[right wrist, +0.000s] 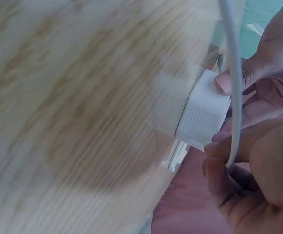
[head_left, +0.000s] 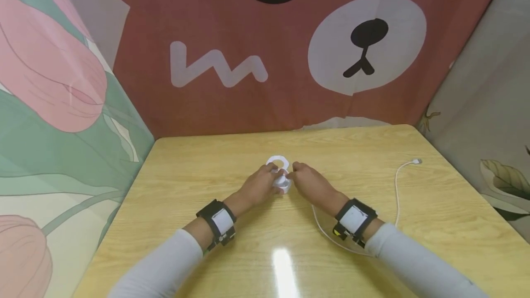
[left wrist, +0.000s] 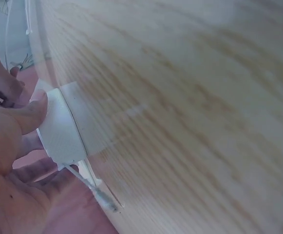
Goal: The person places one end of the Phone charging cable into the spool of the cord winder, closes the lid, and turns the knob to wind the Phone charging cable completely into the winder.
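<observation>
A small white round case with a textured side stands on the table between the hands. My left hand grips it, the thumb lying on its side in the left wrist view. A short white lead with a thicker end sticks out of the case. My right hand pinches a white cable between thumb and fingers, close beside the case. Just beyond the fingers, a flat white ring shows in the head view; whether it joins the case is hidden.
The cable's long loop runs under the right forearm to a USB plug at the right of the wooden table. Printed cloths hang behind and at both sides. Each wrist bears a strapped device.
</observation>
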`<state>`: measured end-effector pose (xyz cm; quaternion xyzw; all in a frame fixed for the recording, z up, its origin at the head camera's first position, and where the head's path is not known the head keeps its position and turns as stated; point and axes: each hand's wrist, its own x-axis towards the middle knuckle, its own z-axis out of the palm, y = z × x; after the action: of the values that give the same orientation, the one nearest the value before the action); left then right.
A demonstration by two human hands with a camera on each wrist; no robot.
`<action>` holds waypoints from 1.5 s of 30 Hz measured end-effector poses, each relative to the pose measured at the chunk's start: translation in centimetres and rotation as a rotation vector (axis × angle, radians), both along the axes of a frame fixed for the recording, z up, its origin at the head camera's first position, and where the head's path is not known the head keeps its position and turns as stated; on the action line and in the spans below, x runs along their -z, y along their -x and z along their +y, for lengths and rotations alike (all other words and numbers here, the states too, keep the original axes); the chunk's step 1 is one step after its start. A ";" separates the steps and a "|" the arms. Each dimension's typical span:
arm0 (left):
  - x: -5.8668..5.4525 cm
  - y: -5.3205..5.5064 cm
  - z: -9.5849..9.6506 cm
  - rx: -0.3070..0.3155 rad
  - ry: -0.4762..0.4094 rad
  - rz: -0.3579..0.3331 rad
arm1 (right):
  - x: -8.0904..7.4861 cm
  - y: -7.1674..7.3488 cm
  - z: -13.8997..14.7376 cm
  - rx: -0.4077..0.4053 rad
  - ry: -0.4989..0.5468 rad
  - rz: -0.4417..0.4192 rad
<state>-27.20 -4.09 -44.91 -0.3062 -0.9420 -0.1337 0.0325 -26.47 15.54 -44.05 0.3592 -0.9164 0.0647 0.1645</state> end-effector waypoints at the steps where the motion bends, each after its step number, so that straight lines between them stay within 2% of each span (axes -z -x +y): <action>1: 0.0 0.0 0.0 0.001 0.005 0.007 | 0.0 0.0 -0.1 0.005 0.004 -0.018; 6: -0.1 -0.1 -0.2 0.008 0.014 0.005 | -0.2 -0.1 -0.4 0.046 0.009 -0.075; 14: -0.1 -0.1 -0.3 0.021 0.045 0.015 | -0.2 -0.2 -0.4 0.130 -0.094 -0.049; 20: -0.1 0.0 -0.4 0.014 0.024 0.007 | 0.6 0.3 0.0 0.135 0.011 -0.087; 27: -0.1 -0.2 -0.6 0.004 -0.005 -0.032 | 1.1 1.2 0.6 0.185 0.124 -0.266; 32: -0.1 -0.2 -0.8 -0.011 -0.069 -0.072 | 0.8 1.3 0.5 0.167 0.146 -0.330; 36: -0.1 -0.1 -1.0 -0.056 -0.112 -0.121 | 0.7 1.1 0.4 0.173 0.166 -0.371; 39: 0.0 0.0 -1.2 -0.084 -0.122 -0.159 | 0.5 1.1 0.3 0.166 0.218 -0.424; 43: 0.4 0.0 -1.4 -0.060 -0.194 -0.195 | 0.3 1.4 -0.4 0.131 0.324 -0.549; 45: 0.7 0.0 -1.5 -0.039 -0.211 -0.194 | 0.4 1.6 -0.9 0.116 0.332 -0.568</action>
<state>-27.19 -5.57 -45.61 -0.2684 -0.9272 -0.2602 -0.0242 -28.09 14.60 -44.46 0.2424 -0.9214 0.3015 -0.0379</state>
